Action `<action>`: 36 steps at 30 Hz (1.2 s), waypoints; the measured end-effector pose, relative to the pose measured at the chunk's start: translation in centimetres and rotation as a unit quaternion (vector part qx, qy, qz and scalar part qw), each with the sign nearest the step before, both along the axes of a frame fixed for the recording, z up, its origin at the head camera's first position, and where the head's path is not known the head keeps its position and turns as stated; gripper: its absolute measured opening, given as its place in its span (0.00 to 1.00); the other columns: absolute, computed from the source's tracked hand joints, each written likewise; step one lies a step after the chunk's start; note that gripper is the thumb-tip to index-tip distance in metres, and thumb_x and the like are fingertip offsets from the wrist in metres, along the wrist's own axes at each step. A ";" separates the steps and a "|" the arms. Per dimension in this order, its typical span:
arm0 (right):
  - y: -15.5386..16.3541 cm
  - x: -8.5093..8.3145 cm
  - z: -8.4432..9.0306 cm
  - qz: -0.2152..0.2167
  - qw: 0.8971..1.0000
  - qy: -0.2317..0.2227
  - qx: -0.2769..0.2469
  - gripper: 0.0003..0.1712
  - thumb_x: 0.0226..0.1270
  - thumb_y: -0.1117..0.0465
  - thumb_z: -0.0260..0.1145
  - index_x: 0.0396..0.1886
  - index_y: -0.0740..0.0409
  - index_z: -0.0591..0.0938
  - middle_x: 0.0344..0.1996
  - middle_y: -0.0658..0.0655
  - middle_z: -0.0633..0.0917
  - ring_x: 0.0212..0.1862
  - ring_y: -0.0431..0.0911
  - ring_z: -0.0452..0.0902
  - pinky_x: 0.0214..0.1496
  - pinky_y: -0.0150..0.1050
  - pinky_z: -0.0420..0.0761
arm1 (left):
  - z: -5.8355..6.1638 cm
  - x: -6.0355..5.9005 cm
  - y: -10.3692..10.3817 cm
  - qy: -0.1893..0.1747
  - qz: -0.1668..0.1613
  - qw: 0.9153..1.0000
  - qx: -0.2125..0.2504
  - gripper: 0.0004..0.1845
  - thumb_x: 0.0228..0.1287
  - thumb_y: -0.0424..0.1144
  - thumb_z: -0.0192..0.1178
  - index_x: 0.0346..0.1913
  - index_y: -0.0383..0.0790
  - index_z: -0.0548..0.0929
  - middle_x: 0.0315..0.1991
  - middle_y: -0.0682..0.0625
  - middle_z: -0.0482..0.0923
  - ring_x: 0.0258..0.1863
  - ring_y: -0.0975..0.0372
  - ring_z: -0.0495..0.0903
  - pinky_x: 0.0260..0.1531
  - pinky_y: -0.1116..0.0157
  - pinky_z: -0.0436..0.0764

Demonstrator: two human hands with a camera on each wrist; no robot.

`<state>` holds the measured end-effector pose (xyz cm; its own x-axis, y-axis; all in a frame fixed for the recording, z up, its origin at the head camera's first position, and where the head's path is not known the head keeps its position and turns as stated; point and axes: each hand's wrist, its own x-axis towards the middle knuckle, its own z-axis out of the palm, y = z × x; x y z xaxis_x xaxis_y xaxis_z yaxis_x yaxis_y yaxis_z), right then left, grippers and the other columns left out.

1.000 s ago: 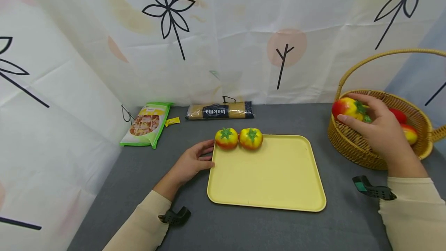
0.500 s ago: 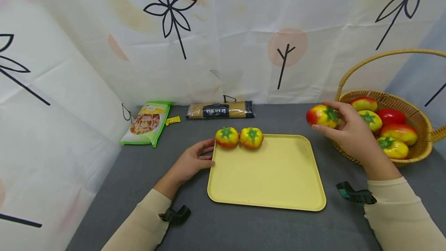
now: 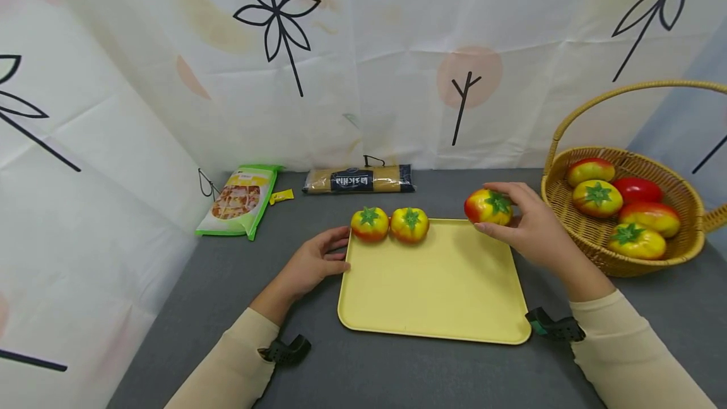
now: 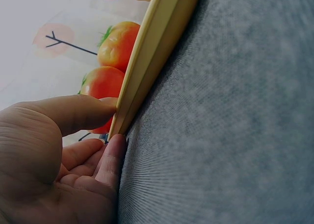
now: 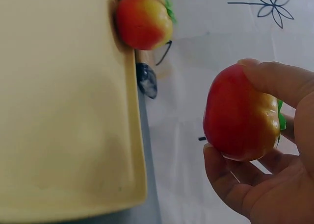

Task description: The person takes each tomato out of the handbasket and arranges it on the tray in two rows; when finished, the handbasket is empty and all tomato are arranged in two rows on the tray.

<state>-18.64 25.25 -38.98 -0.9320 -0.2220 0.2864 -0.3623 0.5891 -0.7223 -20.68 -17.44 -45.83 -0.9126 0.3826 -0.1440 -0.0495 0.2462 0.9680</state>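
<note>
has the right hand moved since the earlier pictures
Yes: in the head view the right hand, holding a fruit, has moved left, away from the basket and to the far right corner of the tray.

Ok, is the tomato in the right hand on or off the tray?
Off: the right wrist view shows the held tomato apart from the tray.

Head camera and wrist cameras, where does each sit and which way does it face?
Head: on the head, facing forward and down over tray and basket; left hand, right hand and sleeves show.
Left wrist: on that wrist, facing the tray's edge; left hand shows.
Right wrist: on that wrist, facing the held red-yellow fruit; right hand shows.
Shared: head and right wrist both show that fruit.
</note>
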 end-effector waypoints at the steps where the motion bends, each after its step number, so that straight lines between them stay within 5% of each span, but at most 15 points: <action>1: -0.3 0.0 -0.1 0.002 1.000 -0.002 0.002 0.39 0.71 0.62 0.81 0.76 0.66 0.75 0.63 0.68 0.74 0.55 0.59 0.75 0.43 0.22 0.78 | 0.0 0.0 0.0 -0.001 -0.001 1.000 0.001 0.43 0.68 0.23 0.72 0.84 0.33 0.66 0.79 0.39 0.68 0.76 0.47 0.71 0.70 0.52 0.76; 11: -2.5 -0.1 -1.4 0.025 0.999 -0.020 0.034 0.37 0.70 0.60 0.81 0.75 0.63 0.77 0.67 0.66 0.75 0.57 0.59 0.77 0.48 0.48 0.84 | -0.1 -0.1 0.0 -0.001 -0.002 1.000 0.004 0.43 0.68 0.23 0.72 0.84 0.33 0.66 0.79 0.39 0.68 0.75 0.48 0.71 0.70 0.53 0.76; 21: -3.4 -0.7 -3.1 0.043 0.996 -0.061 0.043 0.38 0.72 0.62 0.80 0.77 0.64 0.75 0.69 0.69 0.73 0.63 0.64 0.75 0.59 0.61 0.82 | -0.2 -0.1 -0.1 0.008 -0.009 1.000 0.002 0.43 0.69 0.23 0.71 0.84 0.31 0.64 0.80 0.37 0.66 0.76 0.46 0.69 0.71 0.52 0.76; 36: -3.7 -1.0 -4.1 0.053 0.996 -0.077 0.004 0.36 0.73 0.69 0.76 0.77 0.68 0.73 0.71 0.72 0.70 0.68 0.67 0.72 0.61 0.61 0.85 | -0.1 -0.1 0.0 0.004 -0.008 1.000 0.004 0.43 0.69 0.22 0.71 0.84 0.30 0.64 0.80 0.36 0.66 0.76 0.45 0.69 0.71 0.51 0.76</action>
<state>-19.63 21.53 -43.10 -0.9359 -0.3232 0.1399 -0.3084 0.5599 -0.7691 -20.77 -17.48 -45.95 -0.9078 0.3976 -0.1339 -0.0388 0.2382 0.9704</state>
